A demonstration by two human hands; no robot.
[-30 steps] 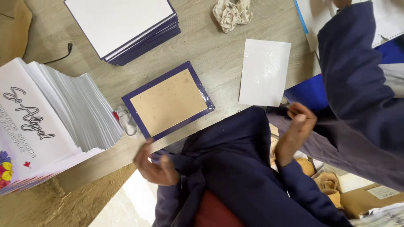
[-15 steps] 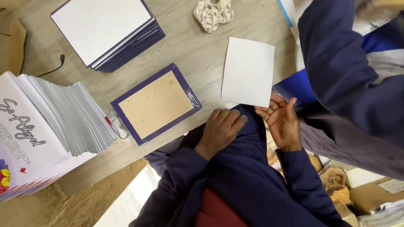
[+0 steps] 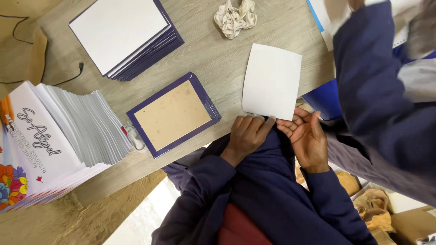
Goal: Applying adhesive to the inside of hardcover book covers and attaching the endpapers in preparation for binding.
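**Both hands at the near edge of a white sheet**

The fingers [image 3: 259, 121] of the left hand [image 3: 247, 134] are curled over, their tips resting on the lower edge of a white sheet [image 3: 272, 80] where it overhangs the table's edge. Whether they pinch the paper or only press on it cannot be told. The right hand [image 3: 308, 136] lies open, palm up, fingers spread and loosely bent, its fingertips just beside the sheet's lower right corner; it grips nothing that shows.

The sheet lies flat on the wooden table [image 3: 218, 54], tilted slightly, near its right end. To its left lies a purple-framed board [image 3: 173, 114] with a tan centre, face up, apart from the sheet. Further up and left stands a stack of purple-edged boards [image 3: 125, 34] with a white top. At the far left a fanned stack of printed booklets [image 3: 59, 140] leans over the table's edge. A crumpled rag [image 3: 235, 17] sits above the sheet. Another person's blue sleeve [image 3: 377, 90] crosses the right side.
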